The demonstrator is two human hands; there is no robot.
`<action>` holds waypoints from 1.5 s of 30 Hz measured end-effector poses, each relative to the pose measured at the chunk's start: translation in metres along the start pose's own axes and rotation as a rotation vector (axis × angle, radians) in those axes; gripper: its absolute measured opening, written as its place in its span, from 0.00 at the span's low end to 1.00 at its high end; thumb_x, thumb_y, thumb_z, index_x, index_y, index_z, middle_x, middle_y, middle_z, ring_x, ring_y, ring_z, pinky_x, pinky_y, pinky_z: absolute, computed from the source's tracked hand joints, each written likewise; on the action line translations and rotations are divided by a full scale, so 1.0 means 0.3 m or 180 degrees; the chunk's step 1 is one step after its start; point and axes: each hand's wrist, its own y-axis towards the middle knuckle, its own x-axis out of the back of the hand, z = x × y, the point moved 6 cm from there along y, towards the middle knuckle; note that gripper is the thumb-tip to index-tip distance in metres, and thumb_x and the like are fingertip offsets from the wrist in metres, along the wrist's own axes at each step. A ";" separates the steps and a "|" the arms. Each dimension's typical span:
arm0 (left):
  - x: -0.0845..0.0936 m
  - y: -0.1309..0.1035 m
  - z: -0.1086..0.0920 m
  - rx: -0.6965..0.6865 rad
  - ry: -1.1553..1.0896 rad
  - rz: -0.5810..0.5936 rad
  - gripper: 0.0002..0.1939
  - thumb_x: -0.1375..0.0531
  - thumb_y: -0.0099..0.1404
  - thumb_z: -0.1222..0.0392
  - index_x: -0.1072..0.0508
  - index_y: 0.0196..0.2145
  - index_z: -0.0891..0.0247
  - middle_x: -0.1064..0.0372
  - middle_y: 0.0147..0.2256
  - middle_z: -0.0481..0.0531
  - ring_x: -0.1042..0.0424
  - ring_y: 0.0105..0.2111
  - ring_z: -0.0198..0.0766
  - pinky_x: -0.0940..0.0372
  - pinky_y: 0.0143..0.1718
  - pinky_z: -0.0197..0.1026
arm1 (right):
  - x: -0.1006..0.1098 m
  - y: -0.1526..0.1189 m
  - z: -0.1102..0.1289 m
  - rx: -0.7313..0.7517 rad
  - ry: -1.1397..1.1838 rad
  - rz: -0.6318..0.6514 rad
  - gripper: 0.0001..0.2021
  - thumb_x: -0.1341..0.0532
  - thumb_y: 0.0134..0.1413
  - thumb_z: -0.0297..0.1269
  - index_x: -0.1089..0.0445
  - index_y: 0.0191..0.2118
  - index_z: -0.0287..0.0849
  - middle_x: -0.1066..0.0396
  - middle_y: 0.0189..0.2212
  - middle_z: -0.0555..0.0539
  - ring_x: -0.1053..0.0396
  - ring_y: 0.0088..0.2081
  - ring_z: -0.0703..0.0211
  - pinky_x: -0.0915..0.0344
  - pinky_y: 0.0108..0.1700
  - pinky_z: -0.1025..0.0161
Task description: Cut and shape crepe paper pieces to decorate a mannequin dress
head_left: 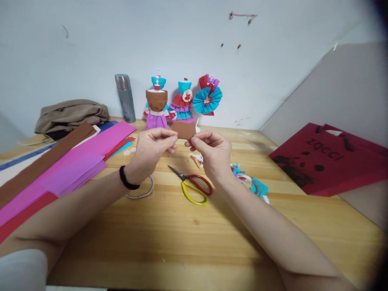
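A small brown piece of paper (184, 130) is stretched between both hands above the table. My left hand (151, 148) pinches its left corner between thumb and fingers. At the lower right corner, my right hand (214, 151) pinches it the same way. Below the hands lie scissors (194, 188) with one red and one yellow handle, blades pointing up and left. Just behind the paper stand small mannequins in paper dresses; the nearest dress (157, 107) has a brown top and a purple skirt.
Long coloured paper sheets (57, 169) cover the left side. A flask (125, 98) and brown cloth (72, 115) stand behind them. A white ring (148, 194) lies by my left wrist. Turquoise scraps with tape (257, 186) and a red bag (330, 159) are at the right.
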 end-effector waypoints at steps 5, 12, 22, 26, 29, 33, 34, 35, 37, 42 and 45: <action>0.001 -0.002 0.007 -0.0053 -0.0031 -0.0020 0.09 0.30 0.49 0.60 0.22 0.28 0.66 0.26 0.21 0.48 0.27 0.22 0.32 0.30 0.28 0.36 | -0.003 -0.003 -0.001 -0.0021 0.0004 -0.0010 0.08 0.29 0.40 0.36 0.29 0.25 0.43 0.23 0.21 0.51 0.23 0.26 0.59 0.28 0.30 0.62; 0.004 -0.002 0.023 -0.0106 -0.0065 -0.0051 0.11 0.30 0.50 0.58 0.22 0.30 0.66 0.24 0.24 0.49 0.26 0.24 0.33 0.29 0.29 0.36 | -0.003 -0.008 0.005 -0.0001 -0.0047 -0.0059 0.07 0.30 0.39 0.35 0.29 0.23 0.43 0.24 0.20 0.52 0.26 0.24 0.62 0.29 0.30 0.64; 0.009 0.000 0.026 -0.0329 0.0061 -0.0122 0.08 0.31 0.50 0.61 0.21 0.29 0.65 0.29 0.18 0.46 0.32 0.19 0.29 0.35 0.21 0.32 | 0.001 -0.001 0.008 0.0307 -0.0217 0.0009 0.07 0.30 0.42 0.36 0.30 0.26 0.44 0.26 0.21 0.53 0.24 0.27 0.60 0.29 0.30 0.64; 0.008 0.002 0.031 -0.0405 0.0024 -0.0059 0.07 0.32 0.52 0.61 0.21 0.30 0.65 0.31 0.18 0.45 0.34 0.18 0.29 0.38 0.20 0.32 | 0.001 0.001 0.006 0.0360 -0.0200 0.0056 0.08 0.30 0.43 0.36 0.30 0.27 0.44 0.26 0.22 0.54 0.24 0.27 0.60 0.30 0.30 0.64; 0.008 0.001 0.033 -0.0406 0.0075 -0.0045 0.06 0.32 0.53 0.61 0.21 0.30 0.64 0.31 0.18 0.45 0.34 0.18 0.29 0.39 0.20 0.32 | 0.002 0.002 0.001 0.0342 -0.0194 0.0069 0.09 0.29 0.43 0.36 0.30 0.28 0.45 0.27 0.23 0.54 0.24 0.28 0.60 0.29 0.31 0.63; 0.007 0.000 0.032 -0.0389 0.0156 0.0025 0.12 0.33 0.53 0.61 0.19 0.37 0.63 0.31 0.19 0.45 0.35 0.19 0.30 0.39 0.21 0.34 | 0.004 0.002 -0.003 0.0341 -0.0228 0.0077 0.08 0.30 0.43 0.37 0.28 0.29 0.45 0.26 0.24 0.54 0.24 0.28 0.60 0.29 0.31 0.62; 0.006 0.000 0.031 -0.0399 0.0160 0.0059 0.13 0.33 0.53 0.61 0.19 0.39 0.63 0.31 0.19 0.45 0.35 0.19 0.30 0.39 0.21 0.34 | 0.004 0.003 -0.003 0.0345 -0.0236 0.0080 0.07 0.30 0.43 0.37 0.28 0.29 0.45 0.26 0.24 0.54 0.25 0.27 0.61 0.29 0.31 0.62; 0.005 0.000 0.030 -0.0424 0.0163 0.0096 0.13 0.33 0.53 0.62 0.19 0.39 0.63 0.31 0.19 0.45 0.35 0.19 0.30 0.39 0.22 0.35 | 0.005 0.003 -0.004 0.0353 -0.0238 0.0084 0.07 0.30 0.43 0.37 0.28 0.29 0.45 0.26 0.24 0.54 0.25 0.27 0.61 0.29 0.31 0.62; 0.004 0.002 0.027 -0.0523 0.0177 0.0158 0.11 0.34 0.54 0.62 0.19 0.37 0.63 0.31 0.20 0.45 0.35 0.20 0.30 0.38 0.23 0.35 | 0.005 0.004 -0.004 0.0376 -0.0246 0.0095 0.06 0.30 0.43 0.37 0.27 0.29 0.45 0.26 0.24 0.54 0.25 0.27 0.61 0.29 0.32 0.62; 0.006 0.009 0.029 -0.0745 0.0344 0.0215 0.07 0.35 0.57 0.62 0.19 0.35 0.64 0.31 0.21 0.46 0.33 0.21 0.30 0.37 0.23 0.34 | 0.005 0.002 0.001 0.0450 -0.0281 0.0137 0.05 0.31 0.45 0.36 0.24 0.31 0.45 0.25 0.25 0.53 0.25 0.27 0.61 0.28 0.33 0.61; 0.007 0.009 0.031 -0.0869 0.0420 0.0255 0.06 0.36 0.59 0.62 0.19 0.34 0.64 0.32 0.22 0.46 0.32 0.22 0.30 0.36 0.24 0.34 | 0.006 -0.001 0.002 0.0507 -0.0323 0.0161 0.05 0.30 0.46 0.35 0.23 0.32 0.46 0.23 0.28 0.51 0.25 0.28 0.61 0.27 0.35 0.60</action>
